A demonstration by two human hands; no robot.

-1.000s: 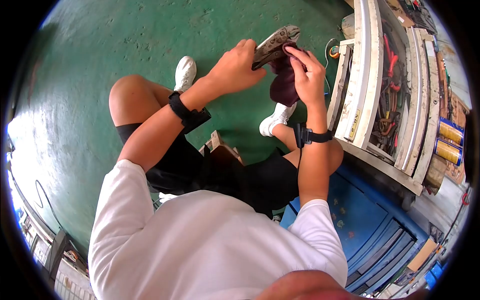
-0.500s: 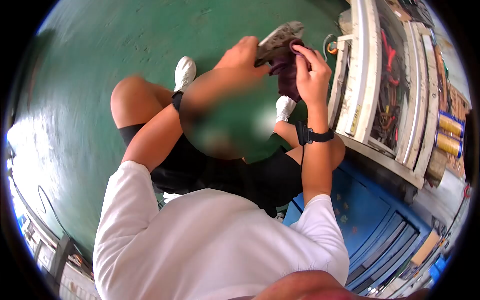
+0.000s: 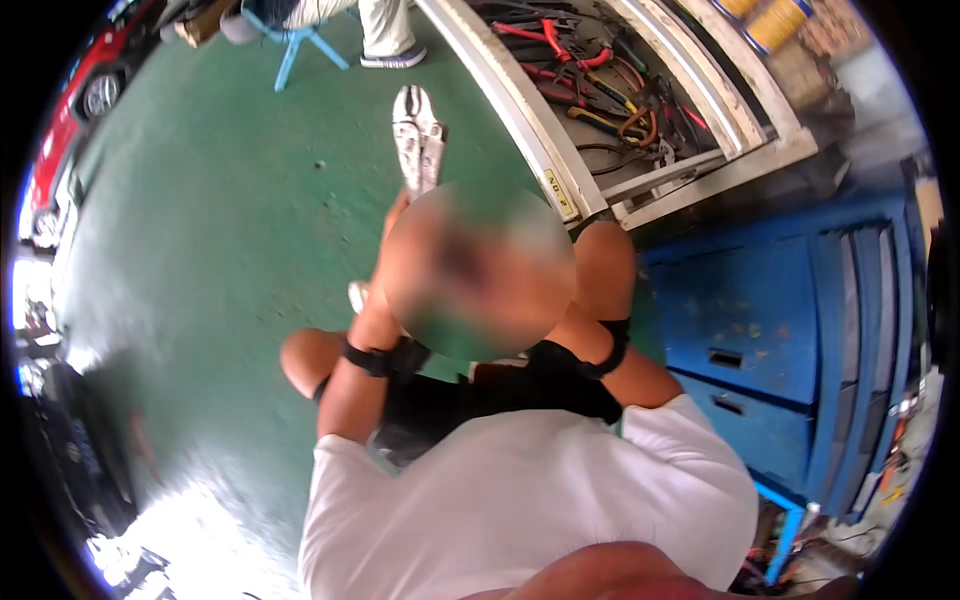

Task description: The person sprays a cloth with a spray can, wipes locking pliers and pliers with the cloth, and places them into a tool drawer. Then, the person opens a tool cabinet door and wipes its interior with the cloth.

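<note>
Metal locking pliers [image 3: 418, 145] point up and away over the green floor, jaws at the top. My left hand [image 3: 393, 255] is closed around their lower end, though a round blurred patch covers part of it. My right hand [image 3: 540, 295] lies inside that same patch, to the right of the left one, and its fingers cannot be made out. A dark smear shows between the hands; whether it is the maroon cloth is unclear.
An open drawer [image 3: 580, 195] at the upper right holds several pliers [image 3: 560, 50]. Below it stands a blue cabinet [image 3: 745, 310]. Another person's shoe [image 3: 393, 58] and a blue stool [image 3: 292, 45] are at the top. A red car [image 3: 65, 130] is at the upper left.
The view has swung, bringing in the other person's leg and more of the drawer. Both hands are closer together and nearer my body. The pliers now point upward, and the maroon cloth no longer shows clearly.
</note>
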